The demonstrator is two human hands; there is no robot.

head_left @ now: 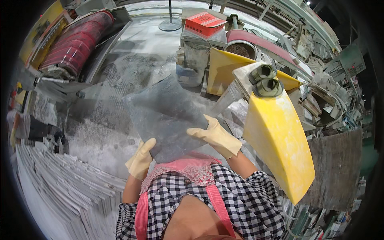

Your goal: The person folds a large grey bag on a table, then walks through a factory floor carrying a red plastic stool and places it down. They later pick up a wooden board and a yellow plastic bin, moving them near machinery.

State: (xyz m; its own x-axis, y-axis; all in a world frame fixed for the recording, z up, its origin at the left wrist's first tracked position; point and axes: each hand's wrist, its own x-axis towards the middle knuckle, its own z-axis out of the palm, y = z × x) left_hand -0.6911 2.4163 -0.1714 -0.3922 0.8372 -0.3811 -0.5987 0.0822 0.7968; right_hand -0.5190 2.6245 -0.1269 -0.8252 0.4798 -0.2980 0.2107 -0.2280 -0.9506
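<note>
Two gloved hands hold a grey slab [166, 118] flat in front of the chest, above the dusty floor [100, 132]. To the right stands a yellow machine guard [278, 140] with two dark rollers [266, 82] at its top; stacked pale slabs [60, 188] lie lower left. The slab looks mid-carry, lifted clear and seemingly on its way to the machine; the next move would call for a steady, level grip and a careful turn past the guard's edge. The left hand [140, 160] grips the near-left edge, fingers curled under it. The right hand [216, 136] clamps the right edge, thumb on top. The fingertips beneath the slab are hidden, and the slab's far edge blurs into the floor.
</note>
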